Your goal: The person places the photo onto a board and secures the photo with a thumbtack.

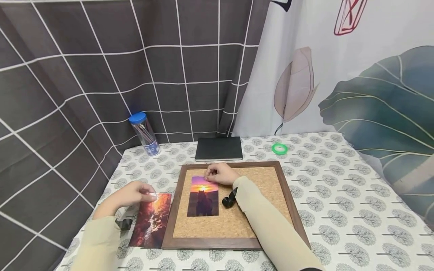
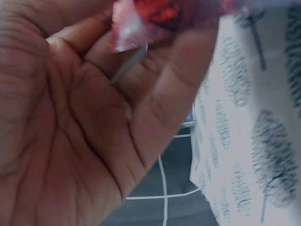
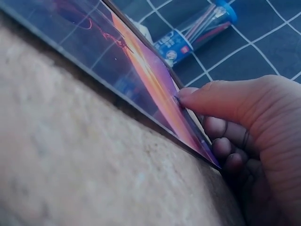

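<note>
On corkboard [image 1: 203, 228], sunset photo [image 1: 202, 203], top pinched by right hand [image 1: 222, 174], alongside, red photo [image 1: 151, 223] pinched by left hand [image 1: 131, 193]

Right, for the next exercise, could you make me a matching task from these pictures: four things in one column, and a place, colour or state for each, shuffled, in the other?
Column one
1. sunset photo
2. reddish photo
3. ring-shaped roll
4. clear container

Column two
A. green
B. held by the left hand
C. topped with a blue lid
D. on the cork board, touched by the right hand

Pairs: 1-D, 2-B, 3-A, 4-C
</note>
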Demonstrator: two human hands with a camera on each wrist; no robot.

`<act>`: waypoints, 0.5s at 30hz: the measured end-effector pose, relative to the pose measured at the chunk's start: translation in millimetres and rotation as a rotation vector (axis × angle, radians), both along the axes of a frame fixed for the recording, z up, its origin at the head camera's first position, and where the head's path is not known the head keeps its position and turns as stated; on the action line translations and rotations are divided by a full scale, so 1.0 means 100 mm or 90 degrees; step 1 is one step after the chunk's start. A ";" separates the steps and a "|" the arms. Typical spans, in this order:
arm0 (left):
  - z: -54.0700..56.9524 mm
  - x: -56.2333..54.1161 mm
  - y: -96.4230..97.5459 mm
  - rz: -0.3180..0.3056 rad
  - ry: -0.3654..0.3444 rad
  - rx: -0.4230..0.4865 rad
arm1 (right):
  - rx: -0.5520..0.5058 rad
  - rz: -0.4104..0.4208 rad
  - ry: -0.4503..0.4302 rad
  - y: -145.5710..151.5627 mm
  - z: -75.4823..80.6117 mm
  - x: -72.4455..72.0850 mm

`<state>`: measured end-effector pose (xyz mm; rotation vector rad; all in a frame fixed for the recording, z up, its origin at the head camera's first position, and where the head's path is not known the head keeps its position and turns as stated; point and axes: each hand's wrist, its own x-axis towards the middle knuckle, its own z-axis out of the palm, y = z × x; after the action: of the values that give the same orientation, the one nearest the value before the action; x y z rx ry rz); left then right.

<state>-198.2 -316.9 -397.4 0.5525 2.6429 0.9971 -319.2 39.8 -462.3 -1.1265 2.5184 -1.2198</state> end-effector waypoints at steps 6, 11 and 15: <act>0.19 -0.01 -0.01 -0.008 0.008 0.018 | 0.005 0.009 0.038 0.00 0.08 0.03; 0.42 -0.03 0.07 -0.027 0.001 0.022 | -0.019 0.003 0.056 0.06 0.19 0.06; 0.69 -0.08 0.16 -0.050 0.000 0.023 | -0.044 0.001 0.052 0.17 0.35 0.09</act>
<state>-206.5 -300.6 -328.9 0.6583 2.5865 1.0232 -310.3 56.6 -427.5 -1.2168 2.5518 -1.2952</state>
